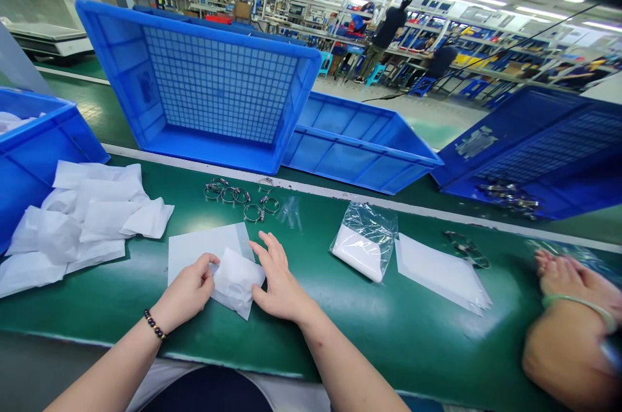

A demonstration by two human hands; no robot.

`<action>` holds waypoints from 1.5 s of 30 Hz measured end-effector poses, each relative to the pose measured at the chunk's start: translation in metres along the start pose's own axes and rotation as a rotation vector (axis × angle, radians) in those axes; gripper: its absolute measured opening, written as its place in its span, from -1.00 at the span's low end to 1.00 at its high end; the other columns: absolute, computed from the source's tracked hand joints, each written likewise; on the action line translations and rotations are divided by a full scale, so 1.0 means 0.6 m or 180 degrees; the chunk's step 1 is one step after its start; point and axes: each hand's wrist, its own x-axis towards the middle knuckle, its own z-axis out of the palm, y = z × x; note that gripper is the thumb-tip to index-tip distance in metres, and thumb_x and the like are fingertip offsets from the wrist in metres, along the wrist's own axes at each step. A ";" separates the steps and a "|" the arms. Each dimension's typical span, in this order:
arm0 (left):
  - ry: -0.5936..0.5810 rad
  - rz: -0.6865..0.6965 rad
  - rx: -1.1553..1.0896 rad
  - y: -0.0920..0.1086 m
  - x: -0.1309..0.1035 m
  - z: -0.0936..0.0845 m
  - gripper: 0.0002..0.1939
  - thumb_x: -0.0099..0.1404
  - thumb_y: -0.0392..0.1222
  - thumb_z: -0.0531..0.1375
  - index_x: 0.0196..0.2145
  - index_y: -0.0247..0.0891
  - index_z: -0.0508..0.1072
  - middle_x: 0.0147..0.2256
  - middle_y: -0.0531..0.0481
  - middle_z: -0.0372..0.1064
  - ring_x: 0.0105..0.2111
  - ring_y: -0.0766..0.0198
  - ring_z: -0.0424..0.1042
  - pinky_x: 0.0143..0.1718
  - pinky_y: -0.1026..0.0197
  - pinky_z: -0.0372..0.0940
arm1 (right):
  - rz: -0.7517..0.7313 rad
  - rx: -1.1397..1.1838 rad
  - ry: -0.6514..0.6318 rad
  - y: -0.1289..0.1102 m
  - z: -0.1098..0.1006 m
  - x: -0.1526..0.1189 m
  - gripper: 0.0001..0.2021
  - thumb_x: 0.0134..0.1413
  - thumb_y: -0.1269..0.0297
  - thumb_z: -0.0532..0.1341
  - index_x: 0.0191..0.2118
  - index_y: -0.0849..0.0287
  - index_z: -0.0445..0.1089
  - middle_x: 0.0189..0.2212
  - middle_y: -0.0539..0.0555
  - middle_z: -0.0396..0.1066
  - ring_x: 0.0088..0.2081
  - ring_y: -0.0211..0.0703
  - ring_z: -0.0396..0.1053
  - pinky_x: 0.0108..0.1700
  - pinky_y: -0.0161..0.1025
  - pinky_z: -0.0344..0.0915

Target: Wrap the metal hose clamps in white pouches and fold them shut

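Note:
A small white pouch [237, 279] with a rounded bulge inside lies before me, over flat white sheets or bags [194, 249]. My left hand [194, 286] is closed, thumb and fingers pinching the pouch's left edge. On the other side my right hand [279, 279] is open, fingers spread, its thumb at the pouch's right edge. Beyond my hands lie several metal hose clamps [253, 212] and small clear plastic pieces [291, 212]. To the left is a heap of filled white pouches [104, 217].
Blue crates [218, 153] line the far side; another crate [48, 140] stands left. Right of me are a plastic-wrapped white stack [359, 250], white sheets [437, 273] and clamps [466, 249]. A co-worker's hands [578, 282] work at far right. The tilted crate [539, 146] holds clamps.

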 end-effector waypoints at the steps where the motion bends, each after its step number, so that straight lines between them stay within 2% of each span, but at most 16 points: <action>1: -0.0003 -0.0011 -0.0084 0.000 0.000 -0.001 -0.77 0.25 -0.21 -0.12 -0.14 -0.18 0.18 -0.58 0.21 0.13 -0.73 0.38 0.22 -0.62 0.32 0.12 | 0.0011 0.0003 0.0017 0.000 0.000 0.000 -0.24 -0.18 0.44 0.11 0.22 0.13 -0.10 0.29 0.17 -0.37 0.30 0.12 -0.50 0.22 0.25 -0.27; 4: -0.0054 -0.0073 -0.0214 -0.002 0.000 -0.001 -0.77 0.28 -0.13 -0.14 -0.14 -0.18 0.17 -0.61 0.22 0.11 -0.74 0.37 0.21 -0.66 0.33 0.11 | 0.0036 -0.0019 0.0073 0.001 0.003 0.002 -0.27 -0.15 0.40 0.13 0.22 0.13 -0.08 0.28 0.18 -0.34 0.30 0.13 -0.48 0.22 0.25 -0.26; 7: -0.0049 -0.0104 -0.0070 -0.006 0.003 0.001 -0.75 0.23 -0.07 -0.02 -0.15 -0.18 0.17 -0.56 0.22 0.11 -0.72 0.39 0.19 -0.65 0.33 0.10 | 0.0095 -0.0040 0.0118 0.002 0.006 0.004 -0.30 -0.12 0.35 0.15 0.21 0.12 -0.05 0.29 0.17 -0.34 0.30 0.13 -0.47 0.22 0.24 -0.29; 9: 0.0019 -0.0056 0.0148 -0.009 0.006 0.003 -0.74 0.20 -0.10 0.02 -0.15 -0.19 0.17 -0.54 0.21 0.12 -0.68 0.38 0.20 -0.60 0.32 0.10 | 0.0123 -0.0026 0.0121 0.002 0.008 0.005 -0.31 -0.11 0.31 0.17 0.20 0.11 -0.02 0.29 0.15 -0.34 0.30 0.14 -0.47 0.23 0.23 -0.30; 13: 0.0057 0.0026 0.0485 -0.011 0.008 0.003 -0.71 0.19 -0.23 -0.02 -0.09 -0.20 0.17 -0.52 0.17 0.15 -0.56 0.33 0.25 -0.48 0.30 0.10 | 0.0126 0.0094 0.0242 0.002 0.009 0.007 -0.35 -0.10 0.29 0.18 0.18 0.11 0.03 0.28 0.16 -0.26 0.30 0.14 -0.40 0.22 0.21 -0.20; 21: -0.0142 0.0276 0.0253 0.000 -0.023 0.001 -0.62 0.17 -0.30 -0.04 -0.02 -0.20 0.16 -0.52 0.18 0.07 -0.51 0.33 0.17 -0.41 0.31 0.08 | 0.0106 0.0245 0.0914 0.010 0.011 0.007 -0.53 0.01 0.31 0.13 0.09 0.11 0.12 0.21 0.18 -0.06 0.27 0.09 -0.19 0.19 0.13 0.01; 25: -0.0210 0.0373 0.0387 0.002 -0.055 -0.028 -0.55 0.17 -0.33 -0.05 0.04 -0.19 0.11 -0.55 0.20 0.01 -0.54 0.36 0.12 -0.44 0.33 0.07 | 0.0128 0.0222 0.1064 0.018 0.015 0.005 -0.58 0.05 0.26 0.12 0.07 0.11 0.15 0.18 0.19 0.01 0.24 0.08 -0.10 0.16 0.12 0.07; 30: -0.0094 0.0308 0.0972 -0.021 -0.109 -0.110 -0.53 0.22 -0.28 -0.05 0.11 -0.18 0.09 -0.52 0.16 0.13 -0.50 0.34 0.20 -0.43 0.34 0.11 | 0.0212 0.0267 0.1094 0.023 0.019 0.007 -0.61 0.07 0.24 0.10 0.05 0.10 0.17 0.17 0.18 0.03 0.23 0.06 -0.06 0.14 0.10 0.13; 33: 0.0373 0.0221 0.1175 -0.042 -0.120 -0.173 -0.54 0.27 -0.20 -0.05 0.13 -0.21 0.07 -0.46 0.12 0.23 -0.46 0.33 0.27 -0.38 0.33 0.20 | 0.0201 0.0284 0.1116 0.022 0.019 0.008 -0.62 0.07 0.24 0.10 0.04 0.11 0.18 0.17 0.18 0.03 0.22 0.05 -0.05 0.14 0.09 0.12; 34: 0.0699 0.0134 0.1286 -0.047 -0.119 -0.192 -0.55 0.27 -0.18 -0.05 0.12 -0.21 0.07 -0.42 0.10 0.28 -0.44 0.31 0.30 -0.36 0.31 0.22 | 0.0211 0.0294 0.1135 0.022 0.018 0.009 -0.62 0.06 0.25 0.11 0.04 0.12 0.19 0.16 0.19 0.03 0.22 0.05 -0.05 0.15 0.09 0.12; 36: 0.1847 0.0060 0.1702 -0.049 -0.111 -0.222 -0.54 0.25 -0.15 -0.01 0.11 -0.25 0.12 -0.27 0.00 0.35 -0.31 0.22 0.36 -0.22 0.20 0.27 | 0.0261 0.0323 0.1184 0.021 0.017 0.011 -0.62 0.06 0.25 0.11 0.03 0.12 0.20 0.16 0.18 0.05 0.22 0.05 -0.04 0.14 0.08 0.12; 38: 0.3088 0.0325 0.2077 -0.039 -0.100 -0.235 -0.50 0.22 -0.13 0.05 0.10 -0.33 0.15 -0.08 -0.14 0.30 -0.10 0.07 0.33 -0.03 0.04 0.20 | 0.0315 0.0359 0.1224 0.020 0.015 0.012 -0.63 0.06 0.26 0.11 0.02 0.11 0.21 0.15 0.18 0.07 0.22 0.05 -0.03 0.14 0.08 0.13; 39: 0.3526 0.0587 0.2166 -0.030 -0.094 -0.234 -0.47 0.21 -0.13 0.08 0.10 -0.37 0.16 -0.02 -0.19 0.26 -0.01 0.01 0.27 0.05 -0.02 0.13 | 0.0334 0.0376 0.1241 0.020 0.014 0.013 -0.63 0.06 0.26 0.11 0.02 0.11 0.21 0.15 0.18 0.07 0.21 0.04 -0.03 0.13 0.08 0.13; 40: 0.3772 0.0890 0.2171 -0.021 -0.089 -0.228 -0.46 0.20 -0.13 0.10 0.10 -0.40 0.16 0.02 -0.24 0.22 0.05 -0.02 0.21 0.09 -0.05 0.08 | 0.0344 0.0389 0.1255 0.021 0.013 0.014 -0.64 0.05 0.27 0.11 0.02 0.11 0.22 0.14 0.18 0.08 0.21 0.04 -0.02 0.13 0.08 0.14; 42: 0.3709 0.1400 0.2033 -0.001 -0.075 -0.204 -0.48 0.21 -0.17 0.12 0.10 -0.39 0.17 0.03 -0.25 0.19 0.11 -0.01 0.15 0.13 -0.07 0.05 | 0.0332 0.0404 0.1288 0.022 0.011 0.015 -0.64 0.04 0.28 0.11 0.00 0.12 0.24 0.13 0.18 0.10 0.20 0.04 0.01 0.13 0.07 0.14; 45: 0.2769 0.1871 0.1874 0.026 -0.051 -0.146 -0.62 0.24 -0.26 0.08 0.02 -0.28 0.21 0.03 -0.19 0.20 0.16 0.02 0.08 0.15 -0.10 0.05 | 0.0262 0.0424 0.1321 0.025 0.011 0.017 -0.67 0.02 0.29 0.13 -0.04 0.15 0.28 0.10 0.20 0.15 0.16 0.02 0.07 0.11 0.04 0.16</action>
